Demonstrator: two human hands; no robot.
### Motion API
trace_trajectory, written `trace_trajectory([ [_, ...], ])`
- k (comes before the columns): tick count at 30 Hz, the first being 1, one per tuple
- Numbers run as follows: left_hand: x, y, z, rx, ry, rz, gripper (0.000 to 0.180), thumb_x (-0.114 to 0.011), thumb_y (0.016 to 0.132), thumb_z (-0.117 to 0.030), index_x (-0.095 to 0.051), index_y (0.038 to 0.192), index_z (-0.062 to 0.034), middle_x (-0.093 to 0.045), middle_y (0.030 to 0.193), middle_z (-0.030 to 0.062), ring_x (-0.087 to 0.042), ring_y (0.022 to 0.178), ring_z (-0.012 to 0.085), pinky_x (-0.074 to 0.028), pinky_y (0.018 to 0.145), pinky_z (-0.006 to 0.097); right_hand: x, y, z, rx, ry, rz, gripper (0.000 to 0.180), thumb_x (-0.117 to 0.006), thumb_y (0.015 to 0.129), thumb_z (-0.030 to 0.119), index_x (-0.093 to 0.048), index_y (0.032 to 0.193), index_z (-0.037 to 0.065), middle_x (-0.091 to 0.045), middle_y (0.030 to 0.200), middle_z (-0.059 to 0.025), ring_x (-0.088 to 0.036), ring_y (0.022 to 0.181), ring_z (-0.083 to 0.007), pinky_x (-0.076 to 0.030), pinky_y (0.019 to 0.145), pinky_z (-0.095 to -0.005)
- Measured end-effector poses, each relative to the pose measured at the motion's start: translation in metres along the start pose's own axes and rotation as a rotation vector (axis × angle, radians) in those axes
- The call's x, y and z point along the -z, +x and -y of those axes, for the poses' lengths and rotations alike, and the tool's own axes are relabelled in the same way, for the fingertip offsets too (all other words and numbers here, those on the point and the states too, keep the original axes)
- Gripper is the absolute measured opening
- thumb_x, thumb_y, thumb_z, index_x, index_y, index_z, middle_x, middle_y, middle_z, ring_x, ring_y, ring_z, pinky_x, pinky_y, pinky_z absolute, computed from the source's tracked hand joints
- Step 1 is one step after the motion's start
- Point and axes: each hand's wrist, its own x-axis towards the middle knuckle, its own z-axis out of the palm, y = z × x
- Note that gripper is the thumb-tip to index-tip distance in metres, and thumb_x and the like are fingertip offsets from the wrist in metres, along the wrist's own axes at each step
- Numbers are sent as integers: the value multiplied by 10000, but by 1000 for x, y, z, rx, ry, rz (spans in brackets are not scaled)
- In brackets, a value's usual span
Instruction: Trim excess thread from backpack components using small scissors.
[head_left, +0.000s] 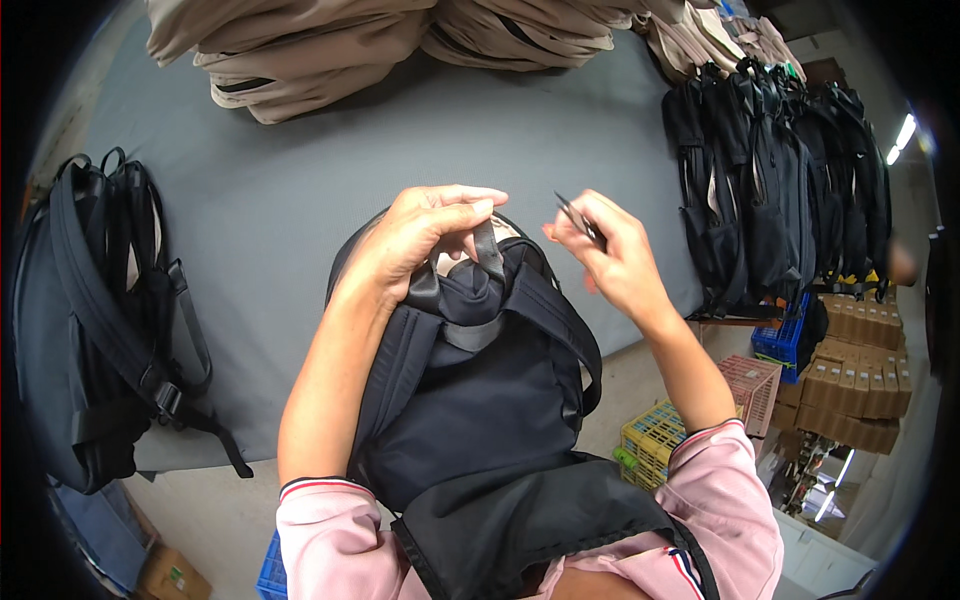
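A black backpack [470, 400] rests against my front at the table's near edge, its shoulder straps and back panel facing me. My left hand [415, 235] is closed at its top, pinching the grey webbing handle [487, 250] between thumb and fingers. To the right, apart from the bag, my right hand [615, 240] is closed around a small dark pointed tool [578, 215]. Its tip sticks out up and left past the fingers. Whether it is snips or tweezers I cannot make out. A black apron [540, 520] covers my lap below the bag.
Another black backpack [90, 320] lies at the table's left edge. Beige bags [310, 60] are piled at the back of the grey table [230, 220]. Several black backpacks [750, 190] stand in a row on the right. Beyond are a yellow crate [655, 440], a pink crate [750, 385] and cardboard boxes [855, 375].
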Motion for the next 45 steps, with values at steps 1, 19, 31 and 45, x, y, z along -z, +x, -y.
trace_trajectory([
  [1,0,1,0,-13,17,-1,328,-630,833,-188,-631,1089,16,-635,770,26,-553,617,70,-428,600,192,-1,-6,6,0,1,-1,131,-648,795,47,-537,854,9,-503,789,-25,-478,672,-79,-423,595,-227],
  [19,-10,-9,-5,-38,69,-32,331,-620,843,-234,-648,1054,20,-633,749,17,-547,617,62,-387,591,195,-17,-37,40,417,-485,-293,230,-717,692,139,-605,884,81,-542,778,-51,-571,544,-233,-452,499,-315],
  [31,-6,-9,-1,-30,-24,-23,344,-611,847,-243,-647,1044,36,-600,678,7,-531,589,71,-408,579,194,-18,-31,38,374,-387,-247,211,-705,716,134,-601,890,77,-532,773,-58,-580,563,-247,-449,500,-335],
  [45,-8,-12,-3,-6,-58,-36,276,-598,864,-292,-624,731,-51,-644,688,51,-505,588,62,-391,600,198,-6,-26,45,379,-404,-234,197,-698,724,144,-603,885,84,-526,767,-51,-570,565,-252,-443,503,-343],
])
